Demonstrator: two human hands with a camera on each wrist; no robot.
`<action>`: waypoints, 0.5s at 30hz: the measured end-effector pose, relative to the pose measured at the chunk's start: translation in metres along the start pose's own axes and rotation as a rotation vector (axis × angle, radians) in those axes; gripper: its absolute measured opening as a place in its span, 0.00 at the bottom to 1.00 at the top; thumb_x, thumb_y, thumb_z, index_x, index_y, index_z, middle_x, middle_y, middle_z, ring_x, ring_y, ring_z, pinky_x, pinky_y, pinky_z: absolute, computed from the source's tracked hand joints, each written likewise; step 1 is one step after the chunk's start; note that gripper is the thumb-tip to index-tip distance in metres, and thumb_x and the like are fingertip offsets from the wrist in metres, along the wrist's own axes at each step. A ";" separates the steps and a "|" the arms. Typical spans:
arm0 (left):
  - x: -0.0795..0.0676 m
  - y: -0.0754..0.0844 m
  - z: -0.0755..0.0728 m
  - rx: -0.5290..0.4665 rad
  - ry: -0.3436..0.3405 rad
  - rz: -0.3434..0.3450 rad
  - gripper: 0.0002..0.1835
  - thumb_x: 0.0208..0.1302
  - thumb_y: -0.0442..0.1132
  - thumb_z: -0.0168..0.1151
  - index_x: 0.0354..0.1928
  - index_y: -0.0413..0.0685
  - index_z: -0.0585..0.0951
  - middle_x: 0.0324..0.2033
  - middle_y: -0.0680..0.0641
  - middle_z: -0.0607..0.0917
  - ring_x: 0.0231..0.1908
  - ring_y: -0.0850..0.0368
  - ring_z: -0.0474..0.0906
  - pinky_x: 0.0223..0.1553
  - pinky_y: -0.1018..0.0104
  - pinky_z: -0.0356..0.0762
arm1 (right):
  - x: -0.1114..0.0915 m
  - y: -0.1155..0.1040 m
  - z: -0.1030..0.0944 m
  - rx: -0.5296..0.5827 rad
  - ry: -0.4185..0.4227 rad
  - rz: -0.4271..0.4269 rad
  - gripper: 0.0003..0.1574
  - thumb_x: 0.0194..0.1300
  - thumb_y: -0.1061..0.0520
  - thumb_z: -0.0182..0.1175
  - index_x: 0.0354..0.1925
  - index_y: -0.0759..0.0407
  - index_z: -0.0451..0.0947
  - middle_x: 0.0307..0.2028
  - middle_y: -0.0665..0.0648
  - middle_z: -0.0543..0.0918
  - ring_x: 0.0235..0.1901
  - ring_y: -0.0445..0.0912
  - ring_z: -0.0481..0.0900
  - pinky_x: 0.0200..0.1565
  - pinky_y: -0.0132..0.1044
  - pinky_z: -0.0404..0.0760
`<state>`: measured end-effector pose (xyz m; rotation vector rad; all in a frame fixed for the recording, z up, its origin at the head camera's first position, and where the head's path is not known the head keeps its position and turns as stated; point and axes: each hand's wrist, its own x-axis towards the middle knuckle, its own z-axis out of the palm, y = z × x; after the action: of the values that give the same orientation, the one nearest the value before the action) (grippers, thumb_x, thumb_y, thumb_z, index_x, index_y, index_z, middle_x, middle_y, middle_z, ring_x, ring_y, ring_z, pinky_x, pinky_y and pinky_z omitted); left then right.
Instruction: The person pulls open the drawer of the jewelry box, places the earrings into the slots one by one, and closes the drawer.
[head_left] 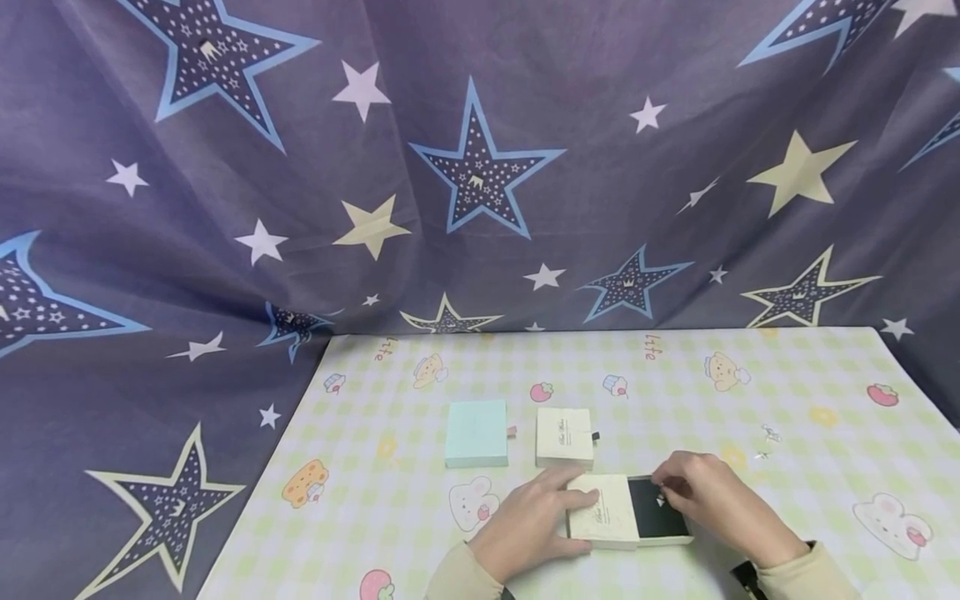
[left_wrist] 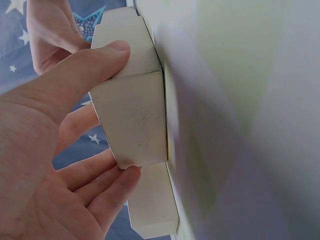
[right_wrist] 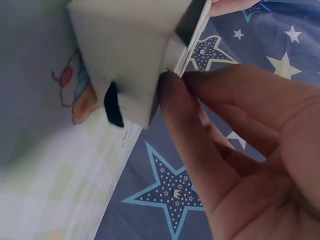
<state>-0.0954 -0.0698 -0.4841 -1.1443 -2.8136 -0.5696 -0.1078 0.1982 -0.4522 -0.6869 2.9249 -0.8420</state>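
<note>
- cream drawer box (head_left: pixel 602 521), slid partway open toward the right, lies on the pastel checked tablecloth (head_left: pixel 337 533) between a person's two hands.
- left hand (head_left: pixel 528 521) grips the outer cover at its left end, thumb along the near side, one finger laid across the printed top.
- right hand (head_left: pixel 701 496), thumb and forefinger drawn together, pinches a small silvery piece (head_left: pixel 661 502) above the drawer's black lining (head_left: pixel 656 523); it looks like an earring, though it shows too small to be sure.
- black ribbon tab (right_wrist: pixel 114 105) juts from the drawer's end in the right wrist view.
- second cream box (head_left: pixel 564 435), closed, sits just beyond the first, its dark tab facing right.
- mint box (head_left: pixel 476 433) with a pink tab sits to its left.
- loose silvery trinkets (head_left: pixel 771 432) lie farther right, well apart from the boxes.
- dark star-print curtain (head_left: pixel 480 275) hangs behind the table.
</note>
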 end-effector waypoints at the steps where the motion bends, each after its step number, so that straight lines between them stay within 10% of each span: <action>1: 0.000 0.000 0.000 0.001 0.004 0.002 0.32 0.52 0.57 0.74 0.59 0.59 0.82 0.69 0.49 0.71 0.67 0.56 0.70 0.63 0.65 0.73 | 0.000 -0.001 0.000 0.004 0.005 -0.005 0.09 0.53 0.69 0.70 0.32 0.57 0.86 0.32 0.47 0.83 0.27 0.33 0.78 0.29 0.29 0.81; 15: 0.000 0.000 -0.002 0.000 -0.008 0.005 0.31 0.52 0.57 0.74 0.59 0.59 0.81 0.69 0.49 0.71 0.67 0.55 0.70 0.63 0.64 0.74 | 0.004 -0.014 0.014 0.050 -0.083 -0.001 0.08 0.54 0.66 0.71 0.32 0.55 0.87 0.30 0.46 0.85 0.26 0.31 0.75 0.29 0.27 0.80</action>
<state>-0.0949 -0.0706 -0.4820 -1.1553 -2.8165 -0.5665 -0.1043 0.1789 -0.4571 -0.7026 2.8208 -0.8621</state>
